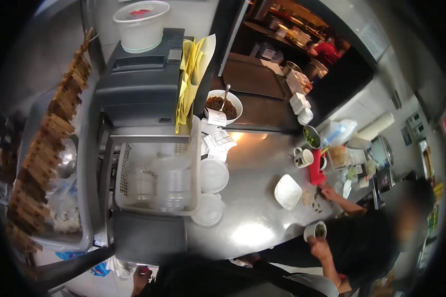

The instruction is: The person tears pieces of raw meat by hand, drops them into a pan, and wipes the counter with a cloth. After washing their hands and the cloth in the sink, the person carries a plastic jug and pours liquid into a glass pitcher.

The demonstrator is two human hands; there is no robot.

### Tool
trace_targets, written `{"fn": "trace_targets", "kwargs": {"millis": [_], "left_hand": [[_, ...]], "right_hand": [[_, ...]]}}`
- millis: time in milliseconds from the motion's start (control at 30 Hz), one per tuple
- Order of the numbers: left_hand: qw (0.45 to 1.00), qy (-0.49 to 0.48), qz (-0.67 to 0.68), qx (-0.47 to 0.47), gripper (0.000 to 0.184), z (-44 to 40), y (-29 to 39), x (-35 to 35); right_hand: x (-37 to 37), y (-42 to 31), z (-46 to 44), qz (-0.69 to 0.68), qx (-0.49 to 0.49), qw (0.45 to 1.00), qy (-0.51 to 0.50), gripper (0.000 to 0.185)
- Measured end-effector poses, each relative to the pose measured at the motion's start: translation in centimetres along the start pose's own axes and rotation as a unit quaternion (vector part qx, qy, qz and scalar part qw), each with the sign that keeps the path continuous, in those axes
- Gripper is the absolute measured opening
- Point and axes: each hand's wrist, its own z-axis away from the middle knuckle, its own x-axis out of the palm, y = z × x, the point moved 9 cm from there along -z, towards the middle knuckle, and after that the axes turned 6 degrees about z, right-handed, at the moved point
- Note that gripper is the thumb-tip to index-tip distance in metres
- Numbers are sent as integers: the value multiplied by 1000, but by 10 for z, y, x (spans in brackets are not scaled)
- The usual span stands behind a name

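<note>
Left hand (142, 279) and blurred right hand (247, 258) are nearside of the basket (196, 163) (fingers: can't tell); bumping it could scatter adjoining lids (214, 175).

The wearer's black clothing (198, 279) forms a broad, rounded mass along the bottom of the view, matte and so dark that folds and seams barely show, its upper outline soft and blurred. Farther right, a pale grey patch of cloth (262, 286) borders the black, crossed on its far side by a slanting dark band (302, 285); whether these belong to the same outfit cannot be told. The left hand (141, 281) is bare, partly cut off below.
</note>
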Motion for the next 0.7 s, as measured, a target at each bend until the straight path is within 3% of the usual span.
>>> {"fn": "trace_targets", "kwargs": {"millis": [33,67,100,133,200,267,300,367,400,467,500,533,567,600,633,700], "left_hand": [[999,45,10,-21,27,5,-5,-1],[995,88,19,-42,33,9,-15,-3],[993,115,-10,-15,32,0,-44,-10],[989,142,-39,13,31,-9,-81,-24],[990,122,-76,0,30,-5,-99,-20],[980,125,115,-108,29,20,-125,-9],[978,137,116,-104,38,23,-128,-6],[981,130,85,-119,35,26,-130,-5],[983,121,67,-125,34,28,-129,-5],[986,96,37,-129,32,22,-130,-7],[988,79,21,-129,31,16,-129,-9],[990,61,3,-129,30,8,-127,-11],[991,36,-18,-131,29,-3,-126,-13],[990,9,-45,-133,27,-14,-126,-16],[988,-21,-76,-131,26,-29,-127,-18],[987,-18,-151,-58,25,-60,-120,-24]], "right_hand": [[-52,66,21,-158,-11,987,-2,38],[-116,122,55,-370,-21,929,-16,43],[-166,159,87,-568,-42,820,-58,49],[-200,177,123,-684,-48,718,-123,54],[-177,47,196,-803,36,556,-214,39],[-194,75,172,-876,34,425,-227,38],[-204,83,162,-929,27,285,-236,41],[-226,106,151,-941,-30,271,-198,45],[-233,101,151,-893,-66,411,-171,43],[-249,136,130,-865,-29,502,0,43],[-244,156,115,-792,-4,606,79,44],[-218,167,77,-665,17,737,120,46],[-170,158,22,-414,32,900,131,47],[-113,130,-31,-96,9,987,132,49],[-59,95,-75,87,-44,986,138,51],[22,40,-113,269,-148,936,174,55]]}}
